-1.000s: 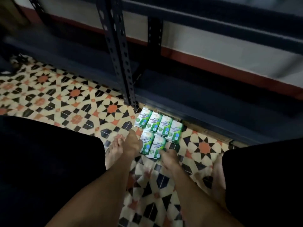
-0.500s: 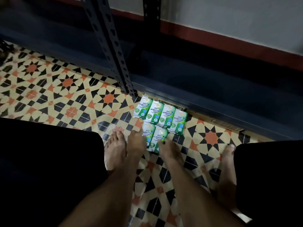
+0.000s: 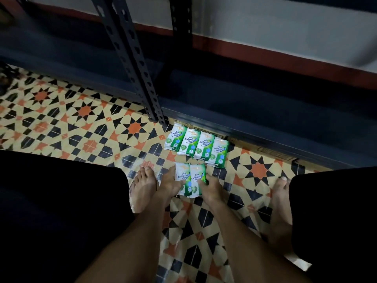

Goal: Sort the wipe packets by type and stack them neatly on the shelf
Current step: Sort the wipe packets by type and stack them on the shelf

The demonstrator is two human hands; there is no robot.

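Star-pattern floor tiles (image 3: 85, 127) in cream, black and orange lie beneath the fingers (image 3: 204, 182). Left foot (image 3: 143, 188): just left of them. Right foot (image 3: 280, 209): well right. Red skirting band (image 3: 265, 58): far beyond.

A dark slotted steel upright (image 3: 130, 58) stands at the rack's front corner, its foot on the floor (image 3: 61, 123). Left of it and in front of it the floor spreads in cream, black and orange star tiles, glossy where light catches them. Right of the upright runs the bottom shelf (image 3: 265, 103), a dark blue board lying low behind its front rail (image 3: 265, 137). Behind the upright a second post (image 3: 180, 27) rises against a pale wall (image 3: 265, 23) with a red-brown skirting band (image 3: 265, 58). The light is dim.
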